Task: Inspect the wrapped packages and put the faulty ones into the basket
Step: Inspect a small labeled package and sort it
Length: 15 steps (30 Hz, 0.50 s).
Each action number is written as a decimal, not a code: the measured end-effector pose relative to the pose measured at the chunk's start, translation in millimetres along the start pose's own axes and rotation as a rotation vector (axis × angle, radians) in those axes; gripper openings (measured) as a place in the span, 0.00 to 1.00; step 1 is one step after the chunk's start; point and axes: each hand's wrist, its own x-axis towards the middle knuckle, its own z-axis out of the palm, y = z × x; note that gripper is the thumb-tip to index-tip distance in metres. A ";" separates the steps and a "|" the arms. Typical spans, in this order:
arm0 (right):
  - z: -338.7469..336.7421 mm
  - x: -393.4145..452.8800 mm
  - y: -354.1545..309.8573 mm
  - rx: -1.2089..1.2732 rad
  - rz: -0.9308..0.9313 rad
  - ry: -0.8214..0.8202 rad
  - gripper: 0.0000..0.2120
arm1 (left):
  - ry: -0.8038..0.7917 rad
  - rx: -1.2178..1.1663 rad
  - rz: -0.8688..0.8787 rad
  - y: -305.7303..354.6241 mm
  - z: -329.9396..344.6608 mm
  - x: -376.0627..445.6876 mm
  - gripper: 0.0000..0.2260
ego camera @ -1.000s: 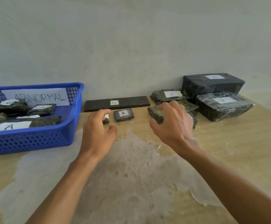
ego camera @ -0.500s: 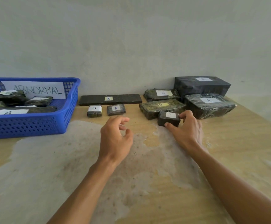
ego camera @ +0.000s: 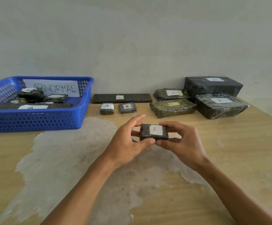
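Observation:
A small dark wrapped package (ego camera: pixel 154 132) with a white label marked A is held above the table's middle. My left hand (ego camera: pixel 128 142) grips its left end and my right hand (ego camera: pixel 182 140) grips its right end. At the back left stands the blue basket (ego camera: pixel 34 120) with an ABNORMAL sign, holding several dark packages. Along the wall lie other wrapped packages: a long flat one marked B (ego camera: pixel 122 98), two small ones marked A (ego camera: pixel 107 108) (ego camera: pixel 127 108), a greenish one marked B (ego camera: pixel 172 108) and larger ones (ego camera: pixel 219 108) at the right.
The wooden table (ego camera: pixel 245 151) has a large pale worn patch (ego camera: pixel 67 159) under my arms. A plain wall rises right behind the packages. The largest black package (ego camera: pixel 213 86) sits at the far right corner.
My right hand lifted the small package off the table in front of the greenish one and brought it toward me. My left hand came over and took its left end.

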 end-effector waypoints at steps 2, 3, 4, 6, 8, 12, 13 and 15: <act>10.0 -4.5 -7.4 0.081 0.026 -0.063 0.23 | 0.037 -0.023 -0.006 -3.2 -7.4 -7.3 0.23; 14.4 -6.0 -10.3 0.145 0.053 -0.088 0.22 | 0.058 -0.051 -0.021 -4.9 -11.0 -10.8 0.20; 19.2 -7.2 -13.3 0.213 0.078 -0.120 0.21 | 0.075 -0.091 -0.040 -6.8 -14.1 -14.5 0.17; 28.9 -9.5 -17.4 0.295 0.116 -0.181 0.19 | 0.097 -0.166 -0.071 -9.2 -18.2 -21.7 0.14; 38.4 -11.4 -19.7 0.331 0.127 -0.204 0.17 | 0.119 -0.194 -0.086 -11.6 -20.2 -28.1 0.12; 50.5 -11.0 -17.9 0.359 0.117 -0.182 0.13 | 0.181 -0.284 -0.131 -16.9 -18.9 -34.6 0.14; 52.5 -10.5 -16.1 0.363 0.118 -0.169 0.13 | 0.193 -0.310 -0.141 -18.2 -18.4 -34.5 0.14; 56.5 -10.0 -12.9 0.398 0.127 -0.145 0.12 | 0.212 -0.344 -0.143 -20.0 -17.7 -33.5 0.13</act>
